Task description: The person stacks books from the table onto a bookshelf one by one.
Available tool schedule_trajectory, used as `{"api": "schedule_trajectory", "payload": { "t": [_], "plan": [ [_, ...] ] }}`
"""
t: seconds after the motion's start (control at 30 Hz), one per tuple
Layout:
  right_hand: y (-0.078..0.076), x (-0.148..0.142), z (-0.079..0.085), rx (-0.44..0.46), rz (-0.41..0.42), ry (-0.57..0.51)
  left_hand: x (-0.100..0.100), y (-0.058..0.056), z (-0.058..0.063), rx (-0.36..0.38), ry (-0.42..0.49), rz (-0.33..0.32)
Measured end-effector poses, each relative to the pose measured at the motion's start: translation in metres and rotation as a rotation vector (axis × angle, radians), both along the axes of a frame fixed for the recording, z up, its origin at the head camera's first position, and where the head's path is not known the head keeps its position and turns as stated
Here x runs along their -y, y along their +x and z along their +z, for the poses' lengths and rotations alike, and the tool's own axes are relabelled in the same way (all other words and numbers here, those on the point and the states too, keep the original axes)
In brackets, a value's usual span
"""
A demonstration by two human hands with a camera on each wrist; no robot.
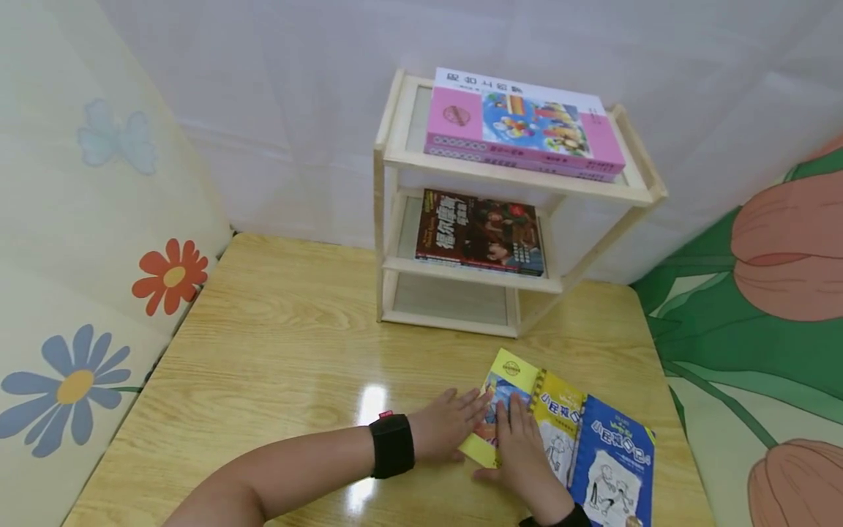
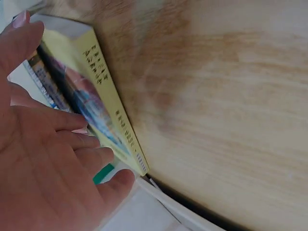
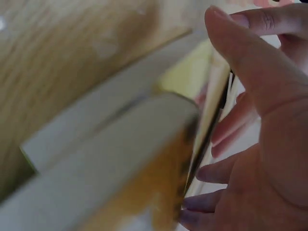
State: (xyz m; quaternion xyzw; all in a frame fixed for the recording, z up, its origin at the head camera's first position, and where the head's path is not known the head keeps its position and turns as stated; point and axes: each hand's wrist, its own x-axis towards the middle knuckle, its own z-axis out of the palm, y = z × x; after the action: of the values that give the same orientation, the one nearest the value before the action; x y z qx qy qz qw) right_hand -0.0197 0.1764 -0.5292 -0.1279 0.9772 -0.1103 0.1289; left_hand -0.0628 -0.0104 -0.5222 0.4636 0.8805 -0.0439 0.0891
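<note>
Three books lie side by side at the front right of the table: a yellow book (image 1: 516, 366) with a colourful cover picture, a yellow-orange book (image 1: 556, 421) with a cartoon drawing, and a blue book (image 1: 612, 468). My left hand (image 1: 448, 424) rests its extended fingers at the left edge of the yellow book; the left wrist view shows the printed spine (image 2: 115, 108) close to them. On its right side, my right hand (image 1: 523, 457) lays straight fingers over the yellow book's cover, partly hiding the yellow-orange book. In the right wrist view, its thumb (image 3: 231, 48) stands apart from the fingers.
Behind the books stands a wooden shelf rack (image 1: 448, 329). Pink books (image 1: 454, 117) lie stacked on its top, and dark-covered books (image 1: 484, 227) on its middle level. The wooden table (image 1: 283, 315) meets a white cloth backdrop and painted side panels.
</note>
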Motion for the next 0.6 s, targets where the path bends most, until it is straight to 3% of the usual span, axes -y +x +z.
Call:
{"api": "schedule_trajectory", "payload": {
  "t": [0.27, 0.43, 0.6],
  "plan": [
    [-0.002, 0.005, -0.013, -0.033, -0.002, 0.017, -0.006, 0.001, -0.01, -0.003, -0.017, -0.008],
    [-0.003, 0.009, -0.02, -0.066, 0.034, 0.071, -0.01, 0.001, -0.016, -0.045, -0.065, -0.012],
    [-0.004, 0.009, -0.022, -0.1, 0.052, 0.088, -0.009, 0.0, -0.012, -0.093, -0.078, -0.038]
  ]
}}
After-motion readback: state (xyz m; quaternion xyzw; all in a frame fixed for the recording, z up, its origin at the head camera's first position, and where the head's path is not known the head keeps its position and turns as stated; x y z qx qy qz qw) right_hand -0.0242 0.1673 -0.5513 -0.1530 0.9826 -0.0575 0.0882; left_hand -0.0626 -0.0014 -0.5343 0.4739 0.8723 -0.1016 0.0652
